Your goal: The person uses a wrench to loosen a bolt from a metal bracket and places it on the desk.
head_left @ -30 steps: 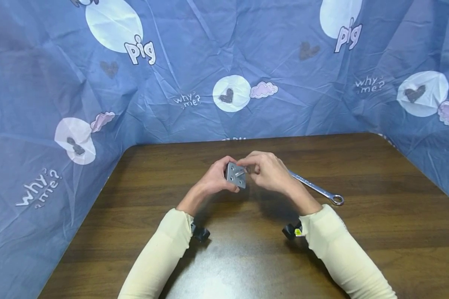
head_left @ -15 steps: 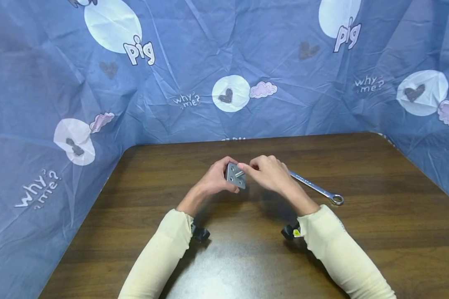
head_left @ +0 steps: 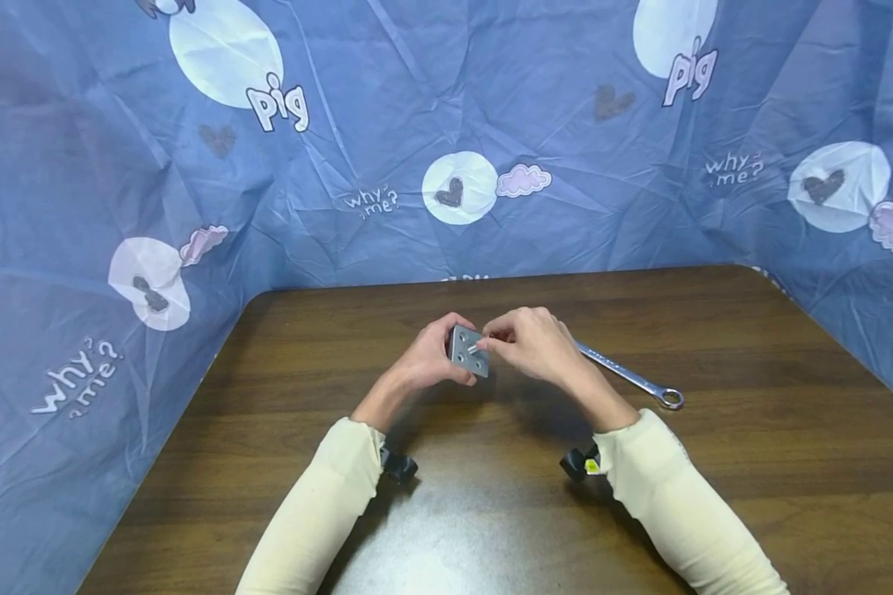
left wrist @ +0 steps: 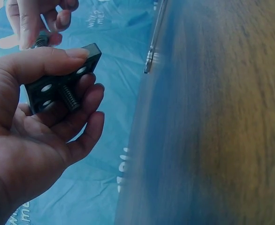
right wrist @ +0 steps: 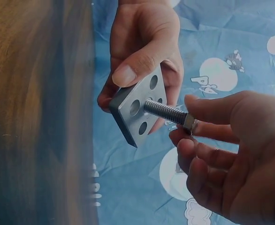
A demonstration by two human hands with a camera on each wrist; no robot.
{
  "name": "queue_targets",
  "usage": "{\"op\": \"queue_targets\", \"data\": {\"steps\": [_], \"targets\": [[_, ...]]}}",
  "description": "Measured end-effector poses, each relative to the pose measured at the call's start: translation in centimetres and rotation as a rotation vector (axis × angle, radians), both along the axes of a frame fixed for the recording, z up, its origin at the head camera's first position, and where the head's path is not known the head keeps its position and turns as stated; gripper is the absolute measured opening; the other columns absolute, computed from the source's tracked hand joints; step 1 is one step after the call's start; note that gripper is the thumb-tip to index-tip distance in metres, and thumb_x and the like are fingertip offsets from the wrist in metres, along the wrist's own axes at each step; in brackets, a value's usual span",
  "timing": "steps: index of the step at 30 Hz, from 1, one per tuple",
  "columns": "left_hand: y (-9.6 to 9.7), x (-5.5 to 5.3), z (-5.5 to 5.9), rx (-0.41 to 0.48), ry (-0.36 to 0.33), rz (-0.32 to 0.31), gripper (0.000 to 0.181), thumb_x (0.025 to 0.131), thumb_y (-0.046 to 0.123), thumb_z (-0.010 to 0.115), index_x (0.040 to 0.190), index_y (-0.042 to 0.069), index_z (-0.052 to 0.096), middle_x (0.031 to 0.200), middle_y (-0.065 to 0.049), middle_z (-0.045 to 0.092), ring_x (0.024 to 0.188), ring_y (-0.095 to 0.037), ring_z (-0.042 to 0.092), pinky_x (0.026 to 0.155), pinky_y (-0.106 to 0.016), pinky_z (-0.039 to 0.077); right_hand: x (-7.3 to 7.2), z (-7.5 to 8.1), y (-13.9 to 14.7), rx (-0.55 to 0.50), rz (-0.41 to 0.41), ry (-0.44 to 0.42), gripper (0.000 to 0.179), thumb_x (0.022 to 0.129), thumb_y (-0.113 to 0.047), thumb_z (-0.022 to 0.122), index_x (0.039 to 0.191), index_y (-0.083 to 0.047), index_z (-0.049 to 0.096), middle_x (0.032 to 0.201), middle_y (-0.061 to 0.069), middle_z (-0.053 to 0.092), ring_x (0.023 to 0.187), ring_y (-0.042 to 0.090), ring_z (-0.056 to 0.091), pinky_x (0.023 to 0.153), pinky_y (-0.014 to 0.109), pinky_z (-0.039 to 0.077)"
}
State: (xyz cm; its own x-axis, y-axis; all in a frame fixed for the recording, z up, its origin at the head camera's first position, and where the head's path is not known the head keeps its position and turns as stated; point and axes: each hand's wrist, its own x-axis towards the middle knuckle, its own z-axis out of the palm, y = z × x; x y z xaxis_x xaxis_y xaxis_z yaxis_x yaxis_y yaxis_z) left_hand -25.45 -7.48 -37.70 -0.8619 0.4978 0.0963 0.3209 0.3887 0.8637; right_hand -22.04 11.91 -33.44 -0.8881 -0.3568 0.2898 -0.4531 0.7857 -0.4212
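My left hand (head_left: 426, 355) grips a square grey metal plate (head_left: 461, 337) by its edges, with the thumb along one side. Several round holes pierce the plate. A threaded bolt (right wrist: 165, 111) stands in its middle hole, and in the left wrist view the threaded end (left wrist: 71, 97) pokes out of the opposite face. At the bolt's hex head (right wrist: 189, 123), the thumb and fingers of my right hand (right wrist: 250, 145) pinch it. In the head view my right hand (head_left: 532, 343) partly covers that end of the bolt.
A combination wrench (head_left: 632, 378) lies on the brown wooden table (head_left: 446, 463) to the right, its far end hidden behind my right hand. Blue printed cloth (head_left: 372, 107) hangs around the table's back and sides. Each wrist wears a small black camera (head_left: 399, 465).
The right hand's fingers have shifted around the bolt's head, with the thumb forward half a second ago and lower now. The left hand and plate stay nearly still, as does the wrench.
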Motion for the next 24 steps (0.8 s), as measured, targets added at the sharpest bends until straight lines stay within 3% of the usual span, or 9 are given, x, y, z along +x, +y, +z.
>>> {"op": "queue_targets", "data": {"steps": [6, 15, 20, 24], "targets": [[-0.01, -0.04, -0.13, 0.003, 0.008, 0.007, 0.068, 0.06, -0.003, 0.081, 0.121, 0.005, 0.052, 0.107, -0.016, 0.066, 0.088, -0.017, 0.061, 0.076, -0.023, 0.049, 0.18, 0.0, 0.0, -0.023, 0.049, 0.051, 0.021, 0.081, -0.022, 0.076, 0.101, -0.018, 0.077, 0.094, 0.0, 0.073, 0.078, 0.016, 0.068, 0.066, 0.032, 0.051], [0.03, 0.05, -0.06, 0.0, 0.005, 0.004, 0.068, 0.061, -0.003, 0.08, 0.122, 0.005, 0.052, 0.106, -0.017, 0.066, 0.088, -0.018, 0.062, 0.075, -0.024, 0.049, 0.17, -0.12, -0.1, 0.0, 0.106, 0.127, 0.022, 0.076, -0.007, 0.075, 0.094, -0.017, 0.078, 0.1, -0.003, 0.073, 0.076, 0.011, 0.065, 0.065, 0.032, 0.053], [0.01, -0.04, -0.18, 0.001, 0.009, 0.009, 0.068, 0.06, -0.003, 0.081, 0.121, 0.004, 0.052, 0.105, -0.016, 0.066, 0.085, -0.016, 0.061, 0.074, -0.023, 0.049, 0.11, -0.1, 0.02, -0.022, 0.076, 0.065, 0.031, 0.08, -0.024, 0.076, 0.11, -0.019, 0.071, 0.103, 0.0, 0.072, 0.078, 0.013, 0.066, 0.069, 0.035, 0.052], [-0.03, -0.07, -0.19, -0.004, 0.013, 0.01, 0.069, 0.06, -0.002, 0.081, 0.122, 0.004, 0.052, 0.104, -0.016, 0.066, 0.085, -0.017, 0.061, 0.074, -0.024, 0.049, -0.05, -0.09, 0.06, -0.016, -0.022, -0.022, 0.038, 0.089, -0.047, 0.063, 0.113, -0.019, 0.068, 0.098, -0.001, 0.072, 0.086, 0.018, 0.067, 0.071, 0.038, 0.051]]}}
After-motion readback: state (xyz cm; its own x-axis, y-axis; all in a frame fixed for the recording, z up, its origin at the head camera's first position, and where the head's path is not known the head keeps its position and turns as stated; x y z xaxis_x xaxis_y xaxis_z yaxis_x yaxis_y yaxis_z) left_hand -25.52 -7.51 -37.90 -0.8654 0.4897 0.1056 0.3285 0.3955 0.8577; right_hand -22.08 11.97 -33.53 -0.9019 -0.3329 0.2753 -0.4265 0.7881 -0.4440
